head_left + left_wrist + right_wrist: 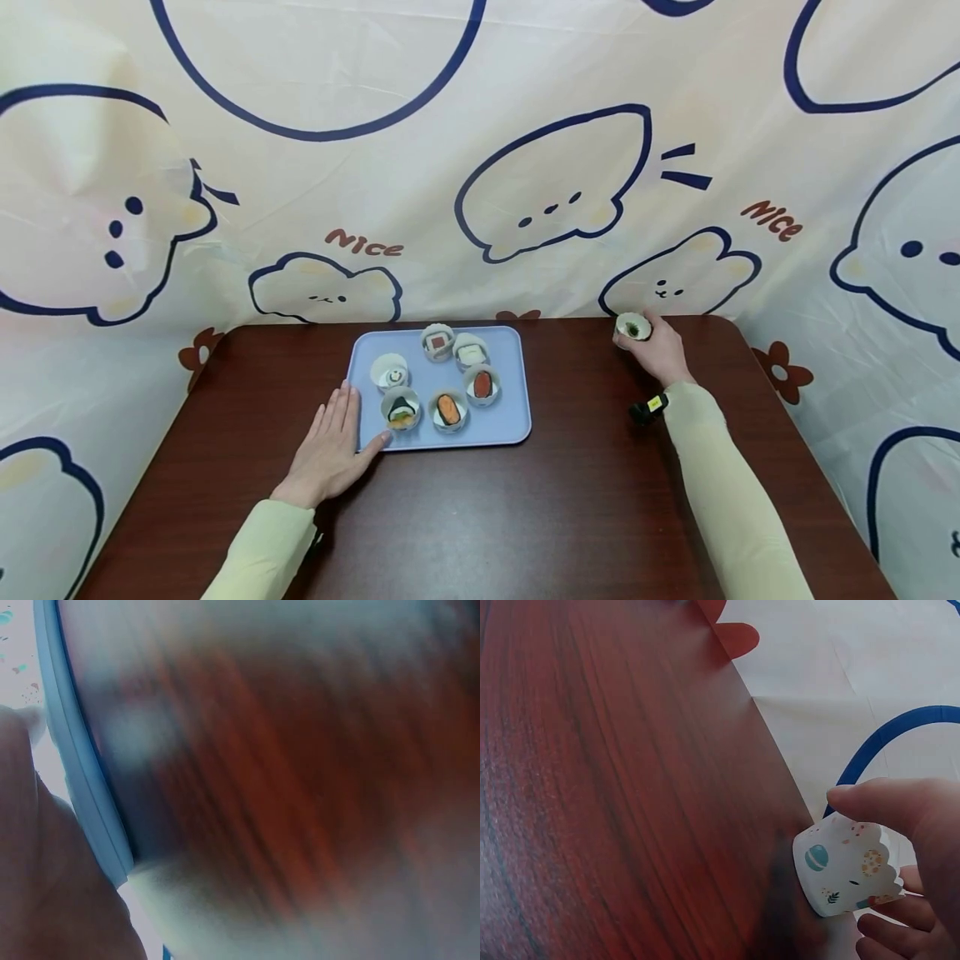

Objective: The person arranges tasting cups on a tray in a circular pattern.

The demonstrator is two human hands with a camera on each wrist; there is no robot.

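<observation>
At the back right of the table, my right hand holds a small white paper baking cup with a dark green piece inside. In the right wrist view, thumb and fingers grip this patterned, scalloped cup near the table's back edge. My left hand lies with straight fingers along the left edge of a light blue tray, its thumb at the front rim. On that tray stand several similar cups, including one with an orange-topped sushi piece and one with a red-topped piece.
A dark brown wooden table carries everything. Behind it and at both sides hangs a pale cloth with blue cartoon outlines, right against the back edge. A black device with a yellow label is worn on my right wrist.
</observation>
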